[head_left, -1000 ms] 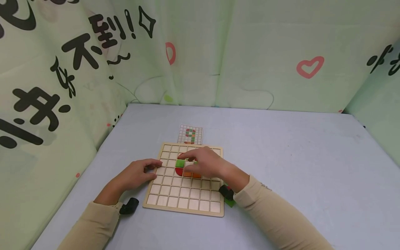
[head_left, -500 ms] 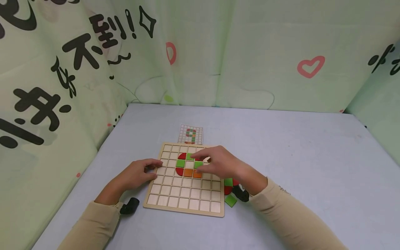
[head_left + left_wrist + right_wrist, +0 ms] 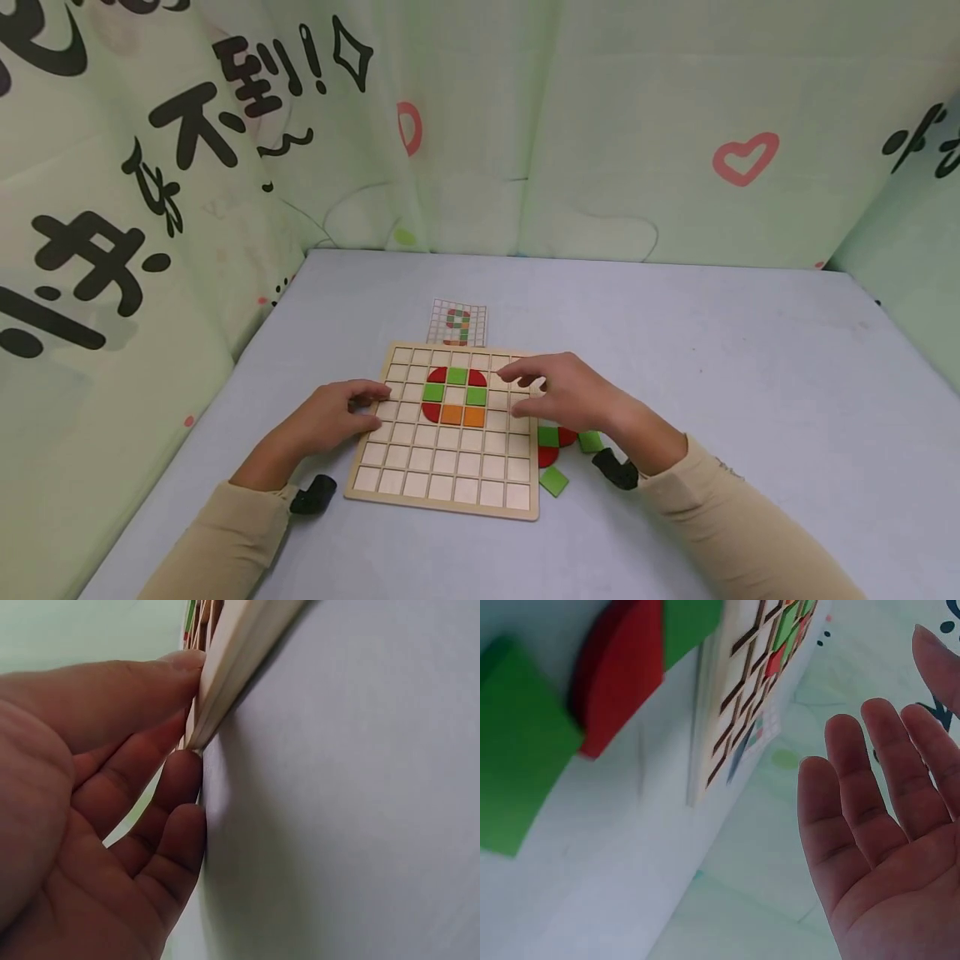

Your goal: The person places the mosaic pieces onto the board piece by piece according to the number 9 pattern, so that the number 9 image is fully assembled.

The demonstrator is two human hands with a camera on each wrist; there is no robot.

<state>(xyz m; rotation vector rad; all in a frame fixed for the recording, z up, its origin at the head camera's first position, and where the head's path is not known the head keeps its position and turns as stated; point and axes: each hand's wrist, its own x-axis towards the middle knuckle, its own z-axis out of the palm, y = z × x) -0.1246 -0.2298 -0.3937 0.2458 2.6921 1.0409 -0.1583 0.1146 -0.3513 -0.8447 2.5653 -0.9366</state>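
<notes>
A wooden grid board (image 3: 442, 483) lies on the table, its upper cells filled with red quarter-round tiles (image 3: 431, 412), green square tiles (image 3: 457, 377) and orange square tiles (image 3: 473, 416) in a ring round one bare cell. My left hand (image 3: 330, 421) touches the board's left edge with thumb and fingers; in the left wrist view the thumb tip (image 3: 187, 660) meets the wooden rim. Over the board's right side hovers my right hand (image 3: 566, 392), fingers loosely spread and holding nothing, as the right wrist view confirms with its bare palm (image 3: 907, 900).
Loose green tiles (image 3: 554, 481) and red tiles (image 3: 548, 456) lie beside the board's right edge. A printed pattern card (image 3: 476, 321) sits behind the board, its lower end hidden. A pale curtain (image 3: 600, 125) hangs round the back and sides of the table.
My right hand has moved right, away from the ring of tiles, uncovering it and the loose tiles beside the board. The left hand and board stay in place.
</notes>
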